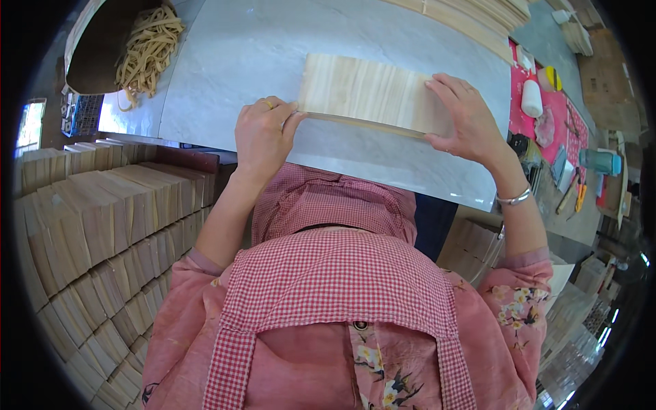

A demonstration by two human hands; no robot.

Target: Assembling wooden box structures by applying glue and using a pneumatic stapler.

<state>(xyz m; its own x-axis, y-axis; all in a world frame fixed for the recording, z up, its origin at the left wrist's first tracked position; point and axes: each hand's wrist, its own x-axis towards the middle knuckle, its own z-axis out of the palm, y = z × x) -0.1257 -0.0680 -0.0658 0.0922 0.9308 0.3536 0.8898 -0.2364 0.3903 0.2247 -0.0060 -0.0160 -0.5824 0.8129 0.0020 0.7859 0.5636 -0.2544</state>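
Observation:
A pale, straight-grained wooden block rests on the light marble-patterned tabletop, slightly tilted in view. A thin dark line runs along its near edge. I cannot tell if it is one solid piece or stacked boards. At its left end, my left hand pinches the near corner with thumb and bent fingers. My right hand spans the right end, fingers on the far side and thumb at the near edge.
Thin wooden boards lie stacked at the table's far right. A round container at the far left holds tan bands. Wooden pieces are piled high on my left. On the right, a side surface carries a white bottle and orange-handled pliers.

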